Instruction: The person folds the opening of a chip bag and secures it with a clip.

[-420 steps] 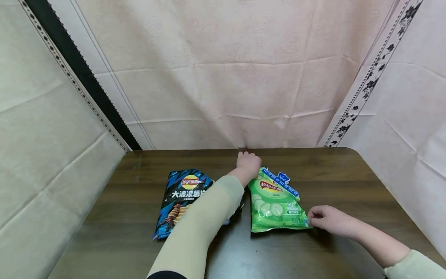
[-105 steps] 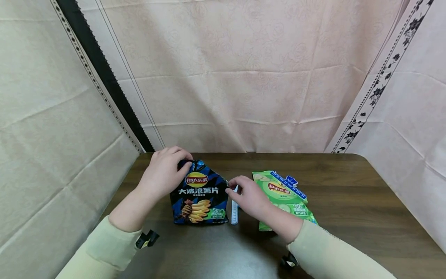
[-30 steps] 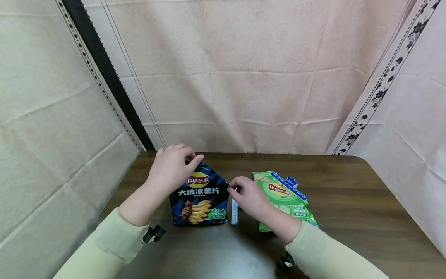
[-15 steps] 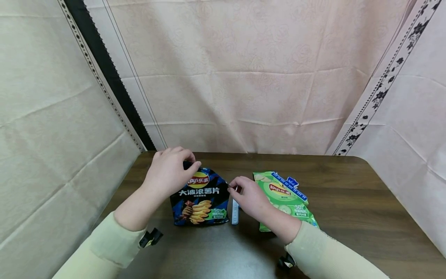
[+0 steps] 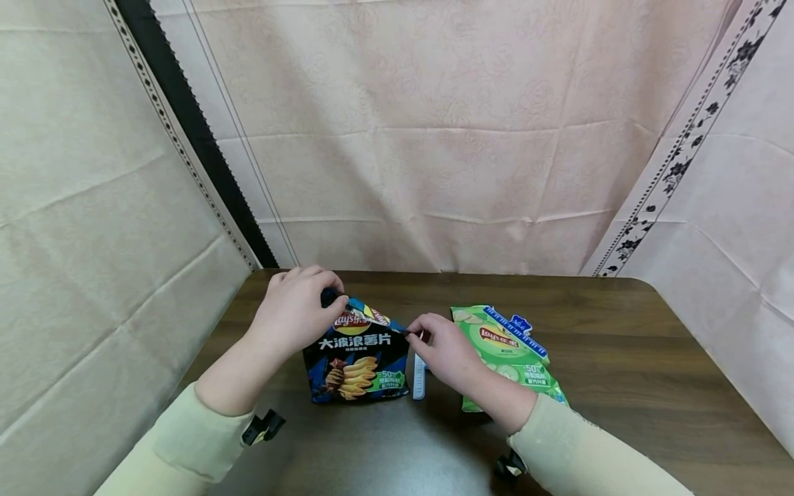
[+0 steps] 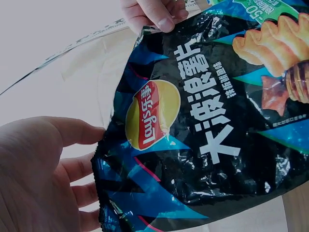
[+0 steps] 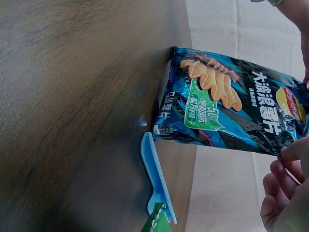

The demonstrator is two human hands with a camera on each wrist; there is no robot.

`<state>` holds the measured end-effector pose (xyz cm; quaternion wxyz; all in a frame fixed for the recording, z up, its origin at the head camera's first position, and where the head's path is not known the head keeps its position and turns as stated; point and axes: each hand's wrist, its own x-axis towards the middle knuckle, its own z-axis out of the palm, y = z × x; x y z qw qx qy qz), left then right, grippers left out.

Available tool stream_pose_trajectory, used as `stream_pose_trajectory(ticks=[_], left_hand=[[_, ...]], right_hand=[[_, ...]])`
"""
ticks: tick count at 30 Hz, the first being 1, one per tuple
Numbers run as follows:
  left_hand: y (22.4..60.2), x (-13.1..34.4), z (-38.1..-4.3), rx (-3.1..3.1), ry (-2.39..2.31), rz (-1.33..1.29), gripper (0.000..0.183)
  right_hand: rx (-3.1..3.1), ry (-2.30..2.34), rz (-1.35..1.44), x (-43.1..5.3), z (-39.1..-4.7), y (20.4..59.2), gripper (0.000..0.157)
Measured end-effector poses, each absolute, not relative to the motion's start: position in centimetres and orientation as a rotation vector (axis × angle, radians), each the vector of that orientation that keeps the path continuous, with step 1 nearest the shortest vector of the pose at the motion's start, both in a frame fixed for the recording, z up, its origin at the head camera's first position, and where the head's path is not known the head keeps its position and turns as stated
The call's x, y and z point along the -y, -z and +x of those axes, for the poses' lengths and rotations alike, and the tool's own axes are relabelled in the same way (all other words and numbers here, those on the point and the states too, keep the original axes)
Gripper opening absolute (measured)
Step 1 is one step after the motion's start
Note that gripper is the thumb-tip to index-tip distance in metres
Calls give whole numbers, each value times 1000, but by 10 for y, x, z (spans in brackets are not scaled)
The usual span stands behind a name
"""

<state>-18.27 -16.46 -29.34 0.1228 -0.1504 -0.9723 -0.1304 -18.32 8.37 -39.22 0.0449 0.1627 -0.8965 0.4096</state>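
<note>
A black and blue Lay's chip bag [image 5: 356,372] stands with its lower end at the table. My left hand [image 5: 294,310] pinches its upper left corner between thumb and fingers. In the left wrist view the left thumb [image 6: 82,131] lies at the bag's sealed top edge. My right hand [image 5: 443,348] pinches the bag's upper right side; its thumb and fingertips [image 7: 292,151] show there in the right wrist view. The bag's top bends down over part of the logo. A light blue bag clip [image 5: 419,377] lies beside the bag, partly hidden by the right hand.
A green Lay's bag [image 5: 496,341] lies to the right, partly behind the right forearm, with a blue clip [image 5: 515,329] across its top. The wooden table [image 5: 620,386] ends at a back edge before pale cloth hangings [image 5: 434,138].
Both hands have gone from the green bag to the black one since the oldest frame. Within the last second the left hand lowers slightly and the black bag's top bends down; the right stays put.
</note>
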Motion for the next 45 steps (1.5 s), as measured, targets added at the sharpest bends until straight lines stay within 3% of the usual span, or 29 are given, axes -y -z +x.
stream_pose_trajectory(ticks=[45], left_hand=[[292, 166, -183, 2708, 424, -510, 15]], right_hand=[[2753, -1304, 538, -85, -182, 388, 12]])
